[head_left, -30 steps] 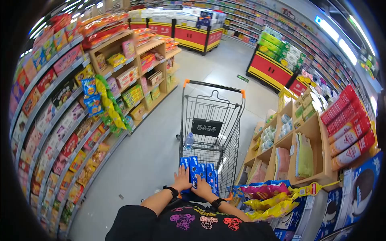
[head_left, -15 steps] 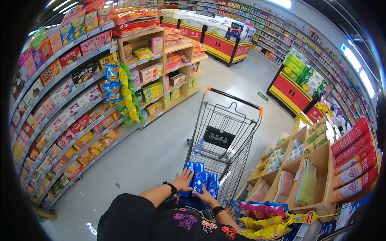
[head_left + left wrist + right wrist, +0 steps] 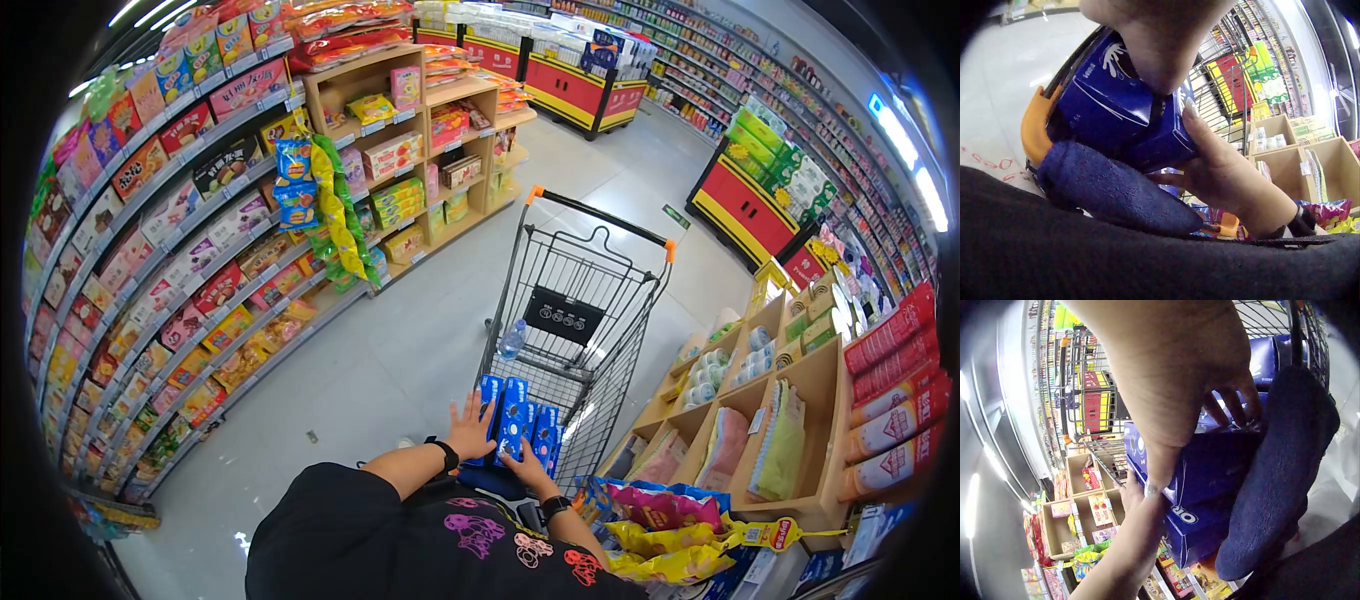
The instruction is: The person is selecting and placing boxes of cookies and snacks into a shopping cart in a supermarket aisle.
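Several blue Oreo boxes (image 3: 513, 418) stand side by side at the near end of a wire shopping cart (image 3: 620, 350). My left hand (image 3: 468, 432) lies on the left boxes with its fingers straight and spread. The right hand (image 3: 528, 470) grips a box: in the right wrist view the hand (image 3: 1179, 381) has its thumb on one side and its fingers bent over the other. Beside the boxes is the cart handle in a dark blue cloth cover (image 3: 1116, 187). A clear bottle (image 3: 512, 340) lies farther inside the cart.
Snack shelves (image 3: 200, 220) line the left. On the right are wooden bins (image 3: 800, 440) with towels, and hanging snack bags (image 3: 670, 535) close to my right arm. Red and yellow display stands (image 3: 735, 200) are farther off, beyond grey floor (image 3: 400, 330).
The cart and shelves have shifted to the right in the head view. My left hand has spread its fingers over the left boxes; the right hand remains at the near end of the boxes.
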Available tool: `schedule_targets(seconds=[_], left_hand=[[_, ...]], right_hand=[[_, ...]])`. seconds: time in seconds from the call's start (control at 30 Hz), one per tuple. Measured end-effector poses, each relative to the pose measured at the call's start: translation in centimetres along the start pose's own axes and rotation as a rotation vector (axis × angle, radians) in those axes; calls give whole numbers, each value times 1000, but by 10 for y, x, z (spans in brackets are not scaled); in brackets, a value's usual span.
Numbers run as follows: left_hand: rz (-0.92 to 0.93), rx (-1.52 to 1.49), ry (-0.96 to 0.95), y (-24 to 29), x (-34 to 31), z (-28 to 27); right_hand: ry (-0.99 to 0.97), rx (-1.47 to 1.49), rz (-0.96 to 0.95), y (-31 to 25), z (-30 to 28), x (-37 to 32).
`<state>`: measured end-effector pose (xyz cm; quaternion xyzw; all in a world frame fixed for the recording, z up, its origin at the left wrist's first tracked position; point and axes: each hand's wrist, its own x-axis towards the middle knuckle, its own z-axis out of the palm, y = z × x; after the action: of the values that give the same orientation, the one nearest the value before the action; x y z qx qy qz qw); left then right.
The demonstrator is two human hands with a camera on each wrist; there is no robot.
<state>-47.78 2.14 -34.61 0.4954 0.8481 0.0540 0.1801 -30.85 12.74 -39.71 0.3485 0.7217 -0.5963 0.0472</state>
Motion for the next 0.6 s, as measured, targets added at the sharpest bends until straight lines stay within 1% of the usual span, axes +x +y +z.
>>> schedule_targets(seconds=[0.07, 0.17, 0.3, 0.37, 0.4, 0.5, 0.6], left_hand=[[-49, -21, -10, 2, -5, -6], [-22, -8, -48, 5, -9, -15], [23, 76, -78, 14, -3, -8], [18, 110, -71, 19, 0, -6], [16, 88, -52, 22, 0, -6], [8, 18, 3, 29, -5, -3], [17, -45, 39, 32, -11, -4]], right_hand=[[-8, -22, 16, 10, 1, 4], [15, -46, 10, 20, 4, 2], [48, -71, 44, 8, 3, -15], [33, -25, 40, 9, 0, -17], [43, -79, 41, 7, -1, -21], [67, -108, 26, 3, 1, -31], [165, -88, -54, 1, 12, -38]])
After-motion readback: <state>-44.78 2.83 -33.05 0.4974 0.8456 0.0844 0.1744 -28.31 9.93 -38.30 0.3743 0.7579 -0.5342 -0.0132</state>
